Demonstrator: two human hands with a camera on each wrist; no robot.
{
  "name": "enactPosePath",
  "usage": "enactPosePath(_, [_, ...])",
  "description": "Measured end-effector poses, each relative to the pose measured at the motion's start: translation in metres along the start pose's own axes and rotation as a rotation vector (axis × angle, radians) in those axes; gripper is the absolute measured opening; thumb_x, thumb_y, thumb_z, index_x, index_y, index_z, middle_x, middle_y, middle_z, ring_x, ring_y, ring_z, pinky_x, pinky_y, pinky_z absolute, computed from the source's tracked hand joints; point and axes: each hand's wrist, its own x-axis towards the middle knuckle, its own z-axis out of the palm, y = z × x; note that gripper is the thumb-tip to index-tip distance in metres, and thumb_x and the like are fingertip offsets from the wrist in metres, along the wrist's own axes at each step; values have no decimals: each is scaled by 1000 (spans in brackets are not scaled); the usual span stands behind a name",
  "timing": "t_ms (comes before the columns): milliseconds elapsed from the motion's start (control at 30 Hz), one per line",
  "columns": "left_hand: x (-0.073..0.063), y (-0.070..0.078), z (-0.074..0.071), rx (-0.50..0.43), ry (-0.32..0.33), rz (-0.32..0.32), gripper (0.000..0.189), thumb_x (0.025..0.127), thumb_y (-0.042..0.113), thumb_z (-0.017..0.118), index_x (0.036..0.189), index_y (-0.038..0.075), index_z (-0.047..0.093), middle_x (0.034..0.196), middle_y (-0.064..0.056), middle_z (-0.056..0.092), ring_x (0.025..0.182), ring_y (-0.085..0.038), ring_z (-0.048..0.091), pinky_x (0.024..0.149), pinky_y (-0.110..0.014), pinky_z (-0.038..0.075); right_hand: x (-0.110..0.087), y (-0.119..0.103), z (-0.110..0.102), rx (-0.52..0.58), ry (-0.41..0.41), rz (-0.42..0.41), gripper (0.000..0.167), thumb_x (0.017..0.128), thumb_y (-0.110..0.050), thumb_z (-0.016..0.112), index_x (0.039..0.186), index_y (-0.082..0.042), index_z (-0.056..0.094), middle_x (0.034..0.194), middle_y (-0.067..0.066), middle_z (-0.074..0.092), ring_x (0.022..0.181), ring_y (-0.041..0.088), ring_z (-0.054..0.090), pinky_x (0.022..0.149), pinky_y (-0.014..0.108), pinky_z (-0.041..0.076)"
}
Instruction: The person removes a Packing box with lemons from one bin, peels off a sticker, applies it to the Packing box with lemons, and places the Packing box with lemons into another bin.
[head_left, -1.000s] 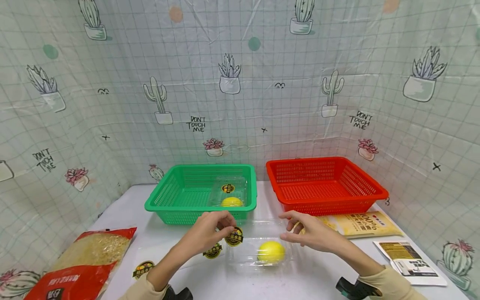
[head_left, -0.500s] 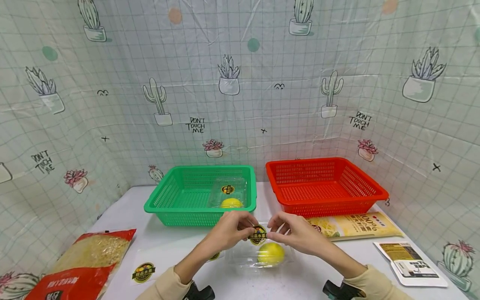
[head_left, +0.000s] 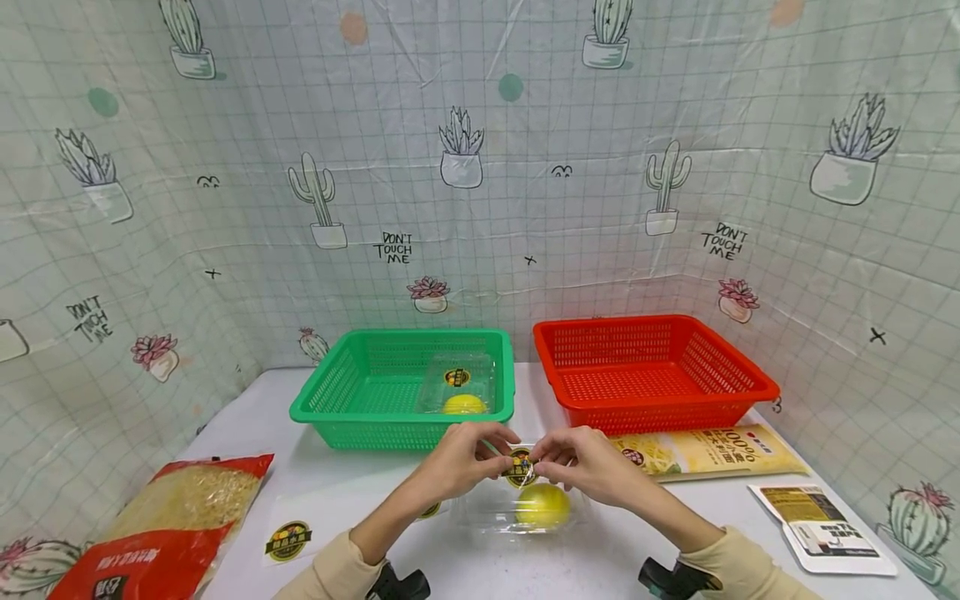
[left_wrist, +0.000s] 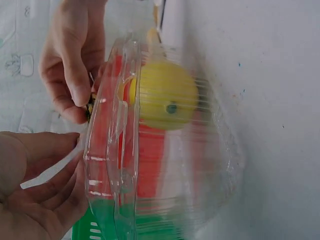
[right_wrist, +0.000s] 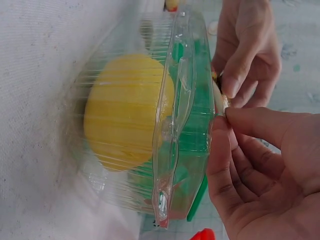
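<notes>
A clear plastic clamshell box (head_left: 483, 512) stands closed on the white table, with a yellow lemon (head_left: 543, 506) inside. Over its lid is a round black-and-gold sticker (head_left: 520, 468). My left hand (head_left: 467, 460) pinches the sticker's left edge between thumb and fingers. From the other side, my right hand (head_left: 583, 463) pinches its right edge. In the right wrist view the right thumb and index finger meet at the sticker, right against the lid, and the left hand (right_wrist: 247, 55) is just beyond. The left wrist view shows the lemon (left_wrist: 165, 95) through the ribbed plastic wall.
Behind stand a green basket (head_left: 352, 429), holding another boxed lemon (head_left: 464, 404), and a red basket (head_left: 660, 412). A red bag (head_left: 161, 533) lies left, near a backing sheet with a sticker (head_left: 288, 541). A yellow packet (head_left: 712, 450) and a white pouch (head_left: 821, 529) lie right.
The left hand has brought the sticker rightward over the box lid. The right hand has moved left from the box's right side and now pinches the sticker's other edge; both have lowered slightly.
</notes>
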Motion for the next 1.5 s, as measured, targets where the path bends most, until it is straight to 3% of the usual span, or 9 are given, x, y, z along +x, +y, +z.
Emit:
enactPosePath(133, [-1,-2,-2,64,31,24,19,89,11,71,108,9,71,92,-8,74,75,-14,69,66,-19,54,2,1,-1,-2,-6,11,16,90,-17,71,100,-5,72,86,14,73,64,17,62,54,27,55])
enactPosePath(267, [-2,-4,-3,100,38,30,16,88,16,73,104,11,71,88,-5,75,74,-10,65,66,-20,51,3,2,-2,8,-14,26,17,89,-18,72,101,-5,73,85,16,73,64,23,61,54,28,55])
enactPosePath(500, [-2,-5,-2,178,16,39,7,89,18,72,94,16,76,84,4,75,72,-3,61,68,-18,45,4,4,-2,4,-30,25,18,90,-18,71,103,-6,74,85,16,73,62,17,60,53,29,55])
enactPosePath(733, [0,-6,-1,206,20,31,10,89,17,71,97,12,77,81,4,74,69,-3,59,70,-21,40,7,6,-2,-11,-42,33,19,89,-20,72,103,-6,74,84,16,72,62,21,61,53,31,55])
enactPosePath(900, [1,-7,0,215,17,21,12,90,16,70,99,12,77,82,3,74,68,-3,59,65,-19,41,9,8,-1,-14,-68,34,18,90,-19,71,103,-7,75,82,13,72,60,16,59,51,25,53])
enactPosePath(1133, [1,-8,0,217,14,18,13,91,15,69,99,11,78,84,2,74,68,-2,57,61,-18,42,11,8,0,-21,-81,34,18,91,-18,70,104,-7,75,86,14,73,60,21,59,51,21,51])
enactPosePath(1500, [2,-9,1,221,0,8,13,91,13,68,100,9,77,84,1,73,68,-2,55,57,-17,42,12,8,1,-28,-102,44,20,92,-19,69,105,-6,75,88,11,74,60,14,59,51,22,51])
